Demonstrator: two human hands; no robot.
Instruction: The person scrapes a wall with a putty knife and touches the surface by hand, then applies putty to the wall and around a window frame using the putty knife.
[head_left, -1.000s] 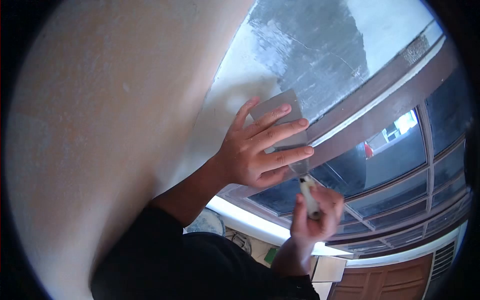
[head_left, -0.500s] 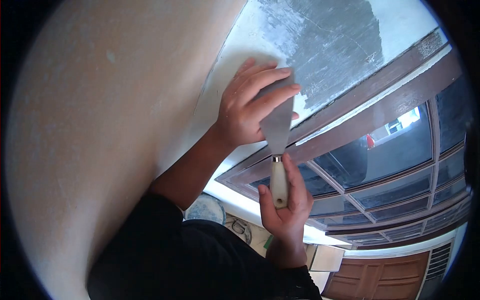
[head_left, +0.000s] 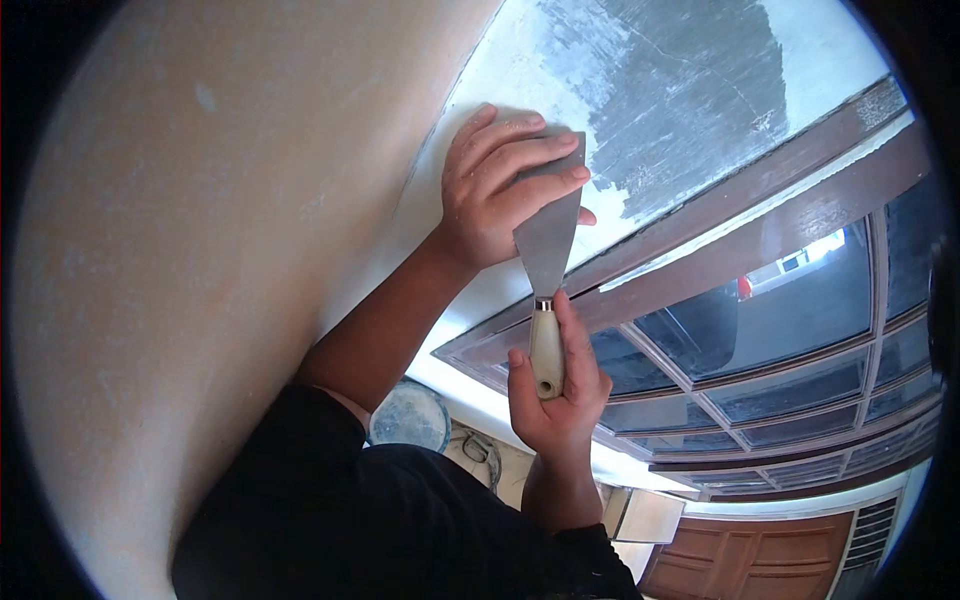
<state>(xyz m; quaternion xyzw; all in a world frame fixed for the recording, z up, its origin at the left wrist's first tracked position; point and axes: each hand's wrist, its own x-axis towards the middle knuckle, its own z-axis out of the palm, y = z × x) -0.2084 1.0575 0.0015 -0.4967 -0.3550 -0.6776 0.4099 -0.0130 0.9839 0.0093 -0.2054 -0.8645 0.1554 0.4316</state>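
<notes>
A putty knife [head_left: 548, 240] with a broad metal blade and a pale handle is held upright in front of the wall. My right hand [head_left: 565, 400] is wrapped round its handle, thumb on one side and fingers on the other. My left hand [head_left: 505, 190] lies across the blade, its fingertips on the face and its thumb showing beyond the blade's far edge. Behind the blade is the white wall surface, with a rough grey patch [head_left: 690, 100] to the upper right.
A beige wall [head_left: 200, 250] fills the left. Dark-framed window panes [head_left: 790, 310] run along the right below a brown frame. Far below are a round, whitish-blue lidded container or bucket [head_left: 410, 418], a coiled item [head_left: 480, 455], a box [head_left: 650, 515] and brown doors [head_left: 745, 555].
Both hands and the putty knife have shifted slightly left and up in view. The grey patch and window frame appear a little further right.
</notes>
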